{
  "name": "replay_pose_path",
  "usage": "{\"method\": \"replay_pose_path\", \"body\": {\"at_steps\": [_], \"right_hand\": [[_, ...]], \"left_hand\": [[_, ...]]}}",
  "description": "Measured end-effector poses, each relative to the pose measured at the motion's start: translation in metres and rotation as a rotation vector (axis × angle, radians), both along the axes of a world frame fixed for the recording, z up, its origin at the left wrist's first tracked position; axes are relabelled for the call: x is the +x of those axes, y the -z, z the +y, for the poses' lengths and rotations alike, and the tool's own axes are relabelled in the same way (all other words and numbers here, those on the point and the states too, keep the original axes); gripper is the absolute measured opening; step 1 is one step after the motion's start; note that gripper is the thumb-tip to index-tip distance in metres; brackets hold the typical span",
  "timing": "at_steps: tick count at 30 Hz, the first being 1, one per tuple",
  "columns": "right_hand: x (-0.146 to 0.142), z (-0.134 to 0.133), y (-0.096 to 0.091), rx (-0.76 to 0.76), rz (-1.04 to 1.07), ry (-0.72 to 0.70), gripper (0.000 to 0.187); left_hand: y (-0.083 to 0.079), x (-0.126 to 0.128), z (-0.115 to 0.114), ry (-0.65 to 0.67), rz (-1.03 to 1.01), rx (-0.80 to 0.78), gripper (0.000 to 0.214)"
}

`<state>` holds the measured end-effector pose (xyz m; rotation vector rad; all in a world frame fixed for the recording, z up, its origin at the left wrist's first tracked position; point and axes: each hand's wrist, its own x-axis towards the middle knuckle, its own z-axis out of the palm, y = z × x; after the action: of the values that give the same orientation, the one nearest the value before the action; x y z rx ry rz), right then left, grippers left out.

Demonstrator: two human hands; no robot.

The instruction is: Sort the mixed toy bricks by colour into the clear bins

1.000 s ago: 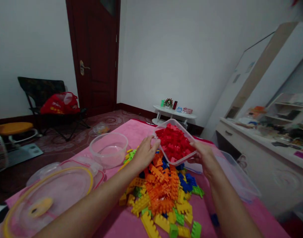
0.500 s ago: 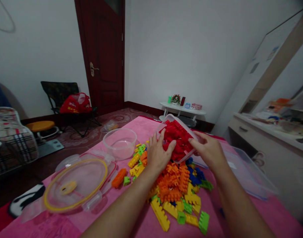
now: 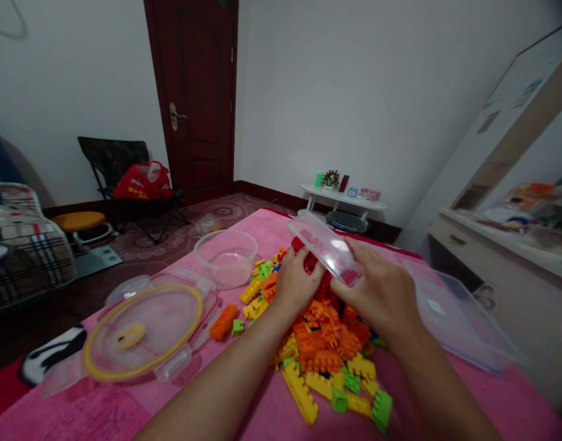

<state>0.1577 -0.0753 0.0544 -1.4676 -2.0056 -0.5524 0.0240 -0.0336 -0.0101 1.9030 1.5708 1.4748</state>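
Observation:
My right hand (image 3: 382, 288) grips a clear plastic box (image 3: 329, 242), which is tipped steeply with its base turned up toward me. Red building blocks (image 3: 312, 262) show under its lower edge and through its wall. Against these blocks rests my left hand (image 3: 298, 278), its fingers apart and the fingertips partly hidden among them. Beneath both hands lies a heap of building blocks, with orange blocks (image 3: 326, 334) in the middle and yellow blocks (image 3: 299, 392) toward me. Green blocks (image 3: 382, 411) are scattered at the near edge.
A round clear tub (image 3: 226, 260) stands left of the heap. Nearer me lies a clear lid with a yellow ring (image 3: 143, 334). To the right is a large clear plastic bin (image 3: 459, 318). A pink cloth (image 3: 262, 223) covers the table.
The box has been tipped over from showing its open top to showing its base. Red blocks have come out toward the heap, and my left hand has moved lower among them.

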Motion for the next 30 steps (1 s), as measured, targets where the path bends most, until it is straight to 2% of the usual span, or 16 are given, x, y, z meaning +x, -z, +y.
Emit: {"method": "replay_pose_path", "body": {"at_steps": [5,10,15,19,22,25,27,30], "right_hand": [[0.007,0.003,-0.001,0.003,-0.060,0.039,0.061],[0.018,0.006,-0.005,-0.087,-0.158,0.092,0.063],[0.022,0.005,-0.006,-0.103,-0.189,0.125,0.062],[0.022,0.006,-0.005,-0.091,-0.210,0.143,0.065],[0.025,0.004,-0.009,-0.081,-0.189,0.146,0.064],[0.031,0.002,-0.014,-0.070,-0.150,0.128,0.064],[0.035,0.000,-0.017,-0.066,-0.131,0.119,0.064],[0.039,-0.002,-0.020,-0.063,-0.116,0.137,0.065]], "left_hand": [[0.000,0.000,0.000,-0.025,0.140,-0.068,0.043],[0.002,0.004,-0.001,-0.001,0.332,-0.141,0.052],[0.005,0.005,-0.001,0.062,0.432,-0.192,0.055],[0.002,0.004,0.001,0.047,0.509,-0.264,0.056],[-0.011,0.004,-0.004,0.059,0.556,-0.349,0.062],[-0.034,-0.002,-0.012,0.137,0.660,-0.413,0.063],[-0.053,-0.010,-0.012,0.203,0.728,-0.390,0.056],[-0.079,-0.031,-0.001,0.206,0.740,-0.282,0.043]]}}
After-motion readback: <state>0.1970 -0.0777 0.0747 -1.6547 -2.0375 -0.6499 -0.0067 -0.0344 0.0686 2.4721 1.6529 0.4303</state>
